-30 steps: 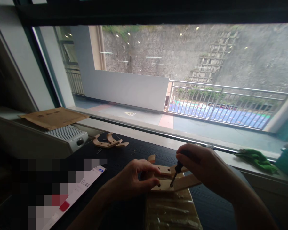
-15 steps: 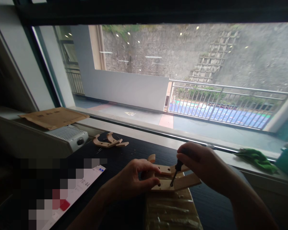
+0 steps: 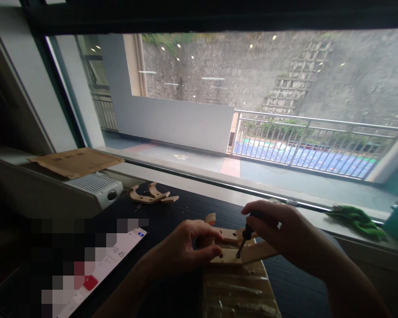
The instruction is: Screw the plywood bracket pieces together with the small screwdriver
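My right hand (image 3: 281, 229) is closed around the dark handle of a screwdriver (image 3: 246, 234). The screwdriver leans slightly, its tip in a hole or on a screw in a pale curved wooden piece (image 3: 230, 257). My left hand (image 3: 192, 245) grips the left end of that piece, thumb on the near side and fingers behind. A second wooden bar (image 3: 229, 234) with dark holes lies just behind, partly hidden by my hands. Both rest on a block wrapped in shiny clear tape (image 3: 239, 289). Whether the two pieces are joined I cannot tell.
Two more curved wooden pieces (image 3: 149, 196) and small screws lie farther back on the dark table (image 3: 185, 216). A lit phone (image 3: 109, 265) is at the left. Behind stand a brown envelope (image 3: 78, 162) on a white vented box (image 3: 96, 187), and a green cloth (image 3: 356, 223) on the sill.
My right hand has shifted on the screwdriver, its fingers lower and differently curled around the handle. The left hand and the wooden pieces stay nearly in place.
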Demonstrator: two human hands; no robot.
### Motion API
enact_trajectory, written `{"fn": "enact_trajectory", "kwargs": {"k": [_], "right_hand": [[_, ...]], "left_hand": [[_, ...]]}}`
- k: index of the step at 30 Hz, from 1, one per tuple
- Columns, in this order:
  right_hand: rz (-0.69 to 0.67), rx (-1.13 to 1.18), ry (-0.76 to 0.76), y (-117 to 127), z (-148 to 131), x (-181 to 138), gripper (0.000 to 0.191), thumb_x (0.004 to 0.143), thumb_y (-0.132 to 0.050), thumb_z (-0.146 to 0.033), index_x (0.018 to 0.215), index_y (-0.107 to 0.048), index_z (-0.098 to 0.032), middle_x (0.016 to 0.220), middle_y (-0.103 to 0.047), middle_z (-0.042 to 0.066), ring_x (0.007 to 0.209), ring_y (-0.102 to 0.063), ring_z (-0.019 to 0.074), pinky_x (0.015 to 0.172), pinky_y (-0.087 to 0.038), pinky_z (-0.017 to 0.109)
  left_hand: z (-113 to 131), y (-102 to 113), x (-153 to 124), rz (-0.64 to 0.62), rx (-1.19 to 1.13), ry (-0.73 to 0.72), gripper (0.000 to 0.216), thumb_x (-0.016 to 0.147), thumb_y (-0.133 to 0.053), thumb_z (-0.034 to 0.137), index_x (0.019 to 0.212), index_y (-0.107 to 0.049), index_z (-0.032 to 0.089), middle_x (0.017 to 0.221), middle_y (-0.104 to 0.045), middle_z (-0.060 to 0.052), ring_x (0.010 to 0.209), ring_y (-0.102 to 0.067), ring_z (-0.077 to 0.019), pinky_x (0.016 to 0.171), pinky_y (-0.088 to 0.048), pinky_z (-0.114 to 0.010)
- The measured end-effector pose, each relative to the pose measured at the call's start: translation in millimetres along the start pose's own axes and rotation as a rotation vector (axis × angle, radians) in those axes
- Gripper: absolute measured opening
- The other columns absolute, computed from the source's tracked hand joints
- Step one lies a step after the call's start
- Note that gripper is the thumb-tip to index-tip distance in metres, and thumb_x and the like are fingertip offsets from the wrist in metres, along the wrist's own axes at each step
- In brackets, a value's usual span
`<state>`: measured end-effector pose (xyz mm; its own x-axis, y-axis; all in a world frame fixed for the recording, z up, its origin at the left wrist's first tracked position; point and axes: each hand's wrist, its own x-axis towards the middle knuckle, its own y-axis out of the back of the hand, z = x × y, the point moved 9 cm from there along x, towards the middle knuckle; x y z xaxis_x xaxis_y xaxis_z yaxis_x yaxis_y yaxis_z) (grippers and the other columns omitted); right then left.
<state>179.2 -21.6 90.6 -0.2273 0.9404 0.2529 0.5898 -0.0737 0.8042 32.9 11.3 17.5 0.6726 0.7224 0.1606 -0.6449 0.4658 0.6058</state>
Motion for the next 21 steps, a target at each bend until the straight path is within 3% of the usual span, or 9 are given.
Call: {"fn": "enact_trajectory", "kwargs": {"k": [7, 15, 21], "right_hand": [[0.024, -0.026, -0.031, 0, 8, 4, 0.025, 0.089, -0.047, -0.041, 0.083, -0.062, -0.021, 0.069, -0.065, 0.000, 0.064, -0.057, 0.0144, 0.057, -0.044, 0.025], [0.001, 0.007, 0.029, 3, -2, -2, 0.028, 0.090, -0.046, -0.041, 0.101, -0.065, -0.023, 0.088, -0.070, 0.002, 0.077, -0.062, 0.0164, 0.065, -0.047, 0.026], [-0.004, 0.002, 0.020, 1, -2, 2, 0.028, 0.090, -0.046, -0.042, 0.087, -0.064, -0.021, 0.077, -0.068, 0.001, 0.070, -0.061, 0.0152, 0.064, -0.046, 0.026]], "left_hand": [[-2, 0, 1, 0.024, 0.016, -0.005, 0.028, 0.080, -0.061, 0.035, 0.099, -0.069, 0.017, 0.078, -0.061, 0.000, 0.075, -0.054, -0.0144, 0.071, -0.043, -0.024], [-1, 0, 0, 0.008, 0.002, 0.004, 0.029, 0.080, -0.061, 0.037, 0.101, -0.069, 0.018, 0.081, -0.063, -0.001, 0.079, -0.055, -0.0166, 0.073, -0.043, -0.025], [-2, 1, 0, 0.020, -0.004, -0.015, 0.027, 0.080, -0.063, 0.036, 0.100, -0.069, 0.019, 0.082, -0.062, -0.001, 0.079, -0.055, -0.0159, 0.073, -0.042, -0.024]]}}
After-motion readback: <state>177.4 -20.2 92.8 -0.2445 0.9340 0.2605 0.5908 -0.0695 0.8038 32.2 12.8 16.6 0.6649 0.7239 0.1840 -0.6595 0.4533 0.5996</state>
